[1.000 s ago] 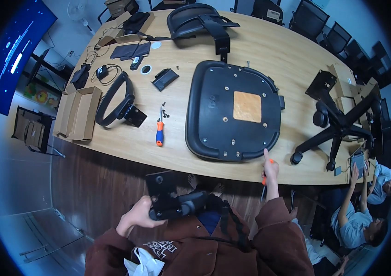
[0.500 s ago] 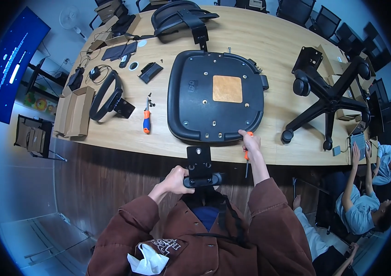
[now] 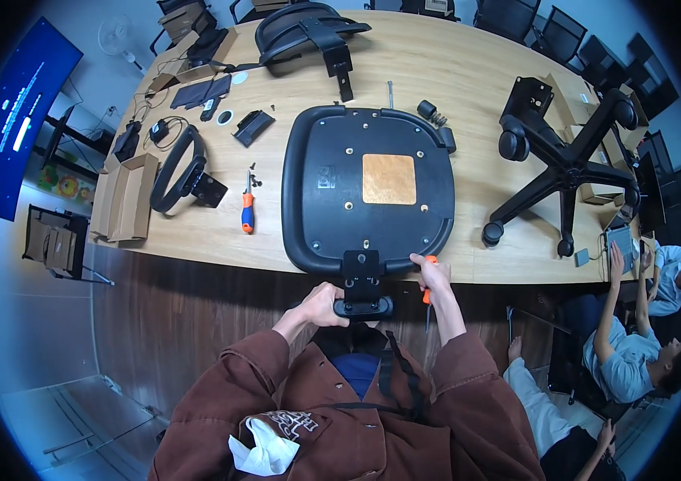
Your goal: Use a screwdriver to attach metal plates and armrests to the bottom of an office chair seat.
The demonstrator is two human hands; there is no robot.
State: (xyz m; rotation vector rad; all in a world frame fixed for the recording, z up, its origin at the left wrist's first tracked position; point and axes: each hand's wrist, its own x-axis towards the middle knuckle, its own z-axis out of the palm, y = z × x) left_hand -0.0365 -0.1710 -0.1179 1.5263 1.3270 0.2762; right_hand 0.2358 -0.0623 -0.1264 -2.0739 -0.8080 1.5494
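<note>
A black chair seat (image 3: 332,220) lies underside up on the table, its near edge at the table's front edge. My left hand (image 3: 321,306) is closed round a black armrest (image 3: 366,309) whose flat metal bracket (image 3: 361,266) overlaps the seat's near edge. My right hand (image 3: 436,276) grips a screwdriver (image 3: 428,295) with an orange handle, shaft pointing down toward me. Its thumb and fingers are also on the seat's near right corner. Whether the bracket touches the seat's underside I cannot tell.
Left of the seat lie another armrest (image 3: 178,172), a blue-orange screwdriver (image 3: 248,212), loose screws (image 3: 255,181) and an open cardboard box (image 3: 125,200). A chair backrest (image 3: 300,36) lies beyond; a wheeled chair base (image 3: 569,172) stands right. People sit at far right.
The seat has slid toward me to the table's front edge. My left hand has carried the armrest slightly right, and its bracket now overlaps the seat's rim.
</note>
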